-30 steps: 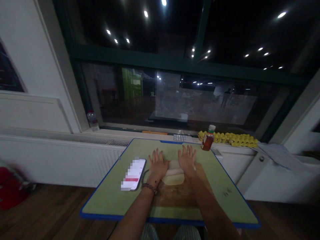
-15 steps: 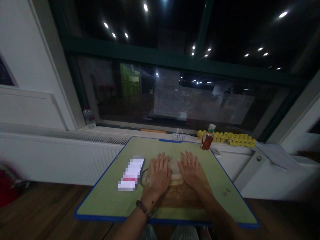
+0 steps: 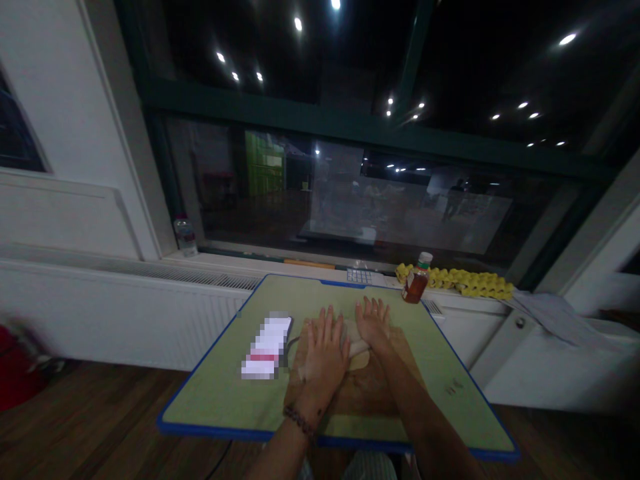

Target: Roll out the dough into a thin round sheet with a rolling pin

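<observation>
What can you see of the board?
The board is brown, looks wooden, and is darker toward its near edge. It lies flat on the green table, right of the phone. Pale dough lies on it, under a pale roller. The left hand and right hand hide parts; whether either touches it is unclear.

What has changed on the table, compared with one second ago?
The left hand has shifted rightward, closer to the right hand, and toward the near table edge. Both hands remain on the rolling pin; nothing was let go. The phone and the reddish bottle stayed in place.
</observation>
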Demonstrator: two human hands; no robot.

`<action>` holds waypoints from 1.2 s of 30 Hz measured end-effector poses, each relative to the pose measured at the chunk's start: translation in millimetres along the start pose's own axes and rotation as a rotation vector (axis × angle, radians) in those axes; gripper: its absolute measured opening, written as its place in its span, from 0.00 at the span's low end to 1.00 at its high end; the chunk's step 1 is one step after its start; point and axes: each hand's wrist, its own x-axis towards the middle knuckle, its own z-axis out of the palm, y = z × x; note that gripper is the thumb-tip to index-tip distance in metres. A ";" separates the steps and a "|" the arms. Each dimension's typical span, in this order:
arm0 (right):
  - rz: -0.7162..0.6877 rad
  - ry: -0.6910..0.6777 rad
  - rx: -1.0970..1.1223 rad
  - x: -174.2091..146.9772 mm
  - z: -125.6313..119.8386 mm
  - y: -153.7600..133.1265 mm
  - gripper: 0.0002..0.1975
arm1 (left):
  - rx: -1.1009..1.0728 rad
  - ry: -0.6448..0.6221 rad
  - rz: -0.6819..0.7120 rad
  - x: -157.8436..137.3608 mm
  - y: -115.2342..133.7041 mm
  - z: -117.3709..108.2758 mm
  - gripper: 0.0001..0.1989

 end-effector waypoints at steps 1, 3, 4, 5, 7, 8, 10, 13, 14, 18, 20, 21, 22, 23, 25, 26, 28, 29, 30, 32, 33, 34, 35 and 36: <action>-0.035 0.040 0.001 -0.8 1.7 1.0 0.27 | -0.009 -0.013 -0.003 1.3 -1.4 0.1 0.26; -0.070 0.101 -0.004 -4.4 4.2 3.8 0.25 | -0.024 -0.034 -0.018 5.7 -4.8 0.6 0.27; -0.075 0.119 -0.013 -7.1 4.6 5.2 0.25 | -0.030 -0.045 -0.035 8.3 -6.5 0.9 0.27; -0.077 0.133 -0.029 -10.4 4.3 6.6 0.25 | -0.034 -0.058 -0.056 10.7 -7.9 1.1 0.28; -0.098 0.168 -0.065 -19.5 1.7 9.3 0.24 | -0.037 -0.075 -0.084 13.3 -9.1 1.0 0.28; -0.122 0.192 -0.082 -25.3 -0.4 10.6 0.24 | -0.036 -0.077 -0.080 13.0 -8.8 0.4 0.27; -0.191 0.238 -0.108 -39.1 -5.1 13.5 0.22 | -0.031 -0.071 -0.042 8.6 -6.8 -1.9 0.27; -0.277 0.276 -0.125 -60.0 -11.0 18.3 0.20 | -0.026 -0.060 0.007 -3.7 -2.6 -7.3 0.25; -0.277 0.284 -0.124 -65.4 -12.2 19.8 0.20 | -0.026 -0.058 0.010 -7.7 -1.6 -9.0 0.25; -0.244 0.276 -0.095 -71.6 -13.8 21.8 0.20 | -0.020 -0.060 0.024 -12.1 -1.2 -11.5 0.25; -0.240 0.257 -0.070 -64.6 -13.2 19.5 0.19 | -0.010 -0.070 0.028 -5.5 -3.6 -8.6 0.25; -0.229 0.245 -0.054 -59.1 -12.6 17.5 0.19 | -0.007 -0.080 0.024 -0.3 -5.4 -6.1 0.26; -0.206 0.233 -0.037 -52.5 -11.8 15.1 0.19 | -0.006 -0.099 0.017 5.8 -7.5 -2.9 0.26; -0.173 0.222 -0.020 -45.2 -10.7 12.4 0.20 | -0.011 -0.126 0.006 12.3 -9.9 0.6 0.27; -0.089 0.217 0.009 -29.7 -7.7 6.8 0.23 | -0.026 -0.182 -0.027 25.4 -14.8 7.9 0.28; -0.044 0.227 0.017 -22.1 -5.9 4.1 0.24 | -0.033 -0.197 -0.046 31.3 -17.1 11.1 0.29; 0.030 0.262 0.027 -8.2 -2.5 -0.7 0.27 | -0.038 -0.188 -0.088 40.9 -20.9 15.8 0.29; 0.049 0.279 0.035 -2.1 -1.2 -2.7 0.28 | -0.037 -0.170 -0.109 44.4 -22.3 17.3 0.30; 0.054 0.297 0.049 3.4 -0.4 -4.4 0.28 | -0.036 -0.151 -0.129 47.1 -23.5 18.2 0.30; 0.027 0.338 0.101 12.2 -0.9 -7.0 0.26 | -0.033 -0.133 -0.172 50.7 -25.0 18.9 0.30; -0.003 0.362 0.136 15.4 -2.0 -7.7 0.25 | -0.033 -0.139 -0.196 51.7 -25.4 19.1 0.30; -0.044 0.387 0.175 17.9 -3.7 -8.0 0.24 | -0.033 -0.153 -0.219 52.3 -25.6 19.2 0.30; -0.096 0.407 0.213 19.6 -5.6 -7.6 0.23 | -0.034 -0.174 -0.237 52.7 -25.7 19.5 0.30; -0.149 0.423 0.250 20.5 -7.6 -6.6 0.22 | -0.037 -0.194 -0.247 52.7 -25.7 19.9 0.30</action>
